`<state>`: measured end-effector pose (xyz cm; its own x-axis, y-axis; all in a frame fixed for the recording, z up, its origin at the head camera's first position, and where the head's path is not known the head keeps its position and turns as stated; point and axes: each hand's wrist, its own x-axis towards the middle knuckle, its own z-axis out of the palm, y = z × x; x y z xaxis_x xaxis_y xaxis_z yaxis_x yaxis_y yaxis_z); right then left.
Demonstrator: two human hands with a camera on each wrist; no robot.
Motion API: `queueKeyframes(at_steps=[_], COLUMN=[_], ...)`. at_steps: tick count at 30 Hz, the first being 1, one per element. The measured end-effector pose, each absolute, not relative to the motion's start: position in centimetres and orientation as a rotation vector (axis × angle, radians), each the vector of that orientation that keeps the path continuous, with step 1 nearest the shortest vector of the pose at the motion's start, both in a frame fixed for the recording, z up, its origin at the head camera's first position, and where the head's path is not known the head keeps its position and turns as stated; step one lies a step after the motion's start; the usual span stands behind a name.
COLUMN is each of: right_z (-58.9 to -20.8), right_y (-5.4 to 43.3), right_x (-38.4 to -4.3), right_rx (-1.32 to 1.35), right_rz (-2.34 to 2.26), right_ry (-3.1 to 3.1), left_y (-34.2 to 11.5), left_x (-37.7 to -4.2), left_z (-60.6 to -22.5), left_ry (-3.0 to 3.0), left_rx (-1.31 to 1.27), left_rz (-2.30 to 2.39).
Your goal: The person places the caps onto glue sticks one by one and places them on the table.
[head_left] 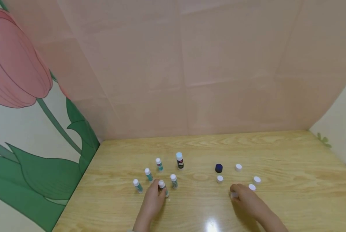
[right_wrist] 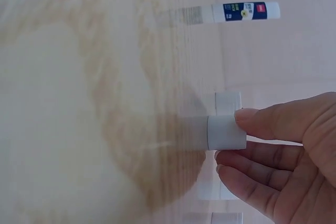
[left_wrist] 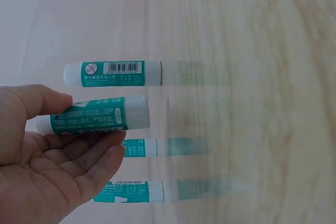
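My left hand [head_left: 153, 197] grips a teal-and-white glue stick [left_wrist: 100, 116] between thumb and fingers, tilted slightly. Close by stand several similar glue sticks, among them one to its right [head_left: 174, 181] and one at the far left [head_left: 138, 186]. A taller dark-labelled glue stick [head_left: 180, 161] with a white top stands behind them. On the right side, my right hand [head_left: 249, 201] pinches a small white cylinder [right_wrist: 228, 134], its end at the tabletop. Fingers partly hide it in the head view. Beside that hand lies another white cylinder [head_left: 252, 187].
More short white cylinders stand at the right, one toward the back [head_left: 238, 167], one at the side [head_left: 257, 180] and one nearer the middle [head_left: 220, 179]. Next to them is a dark blue cylinder [head_left: 218, 168]. A pinkish sheet [head_left: 190, 64] hangs behind the wooden table [head_left: 196, 206].
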<state>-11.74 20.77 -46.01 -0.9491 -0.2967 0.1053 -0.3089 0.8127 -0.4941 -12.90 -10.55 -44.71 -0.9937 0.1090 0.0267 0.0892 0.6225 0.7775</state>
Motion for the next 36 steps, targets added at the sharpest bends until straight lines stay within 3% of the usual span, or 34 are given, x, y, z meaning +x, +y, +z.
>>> queueKeyframes(at_steps=[36], right_z=[-45.68], right_y=[20.84], right_x=[-10.74], right_rx=[0.477], right_rz=[0.832], right_ry=[-2.917], left_y=[-10.07], left_x=[-11.97], left_z=[-44.05], left_ry=[2.763], left_rx=[0.127], left_rz=[1.469])
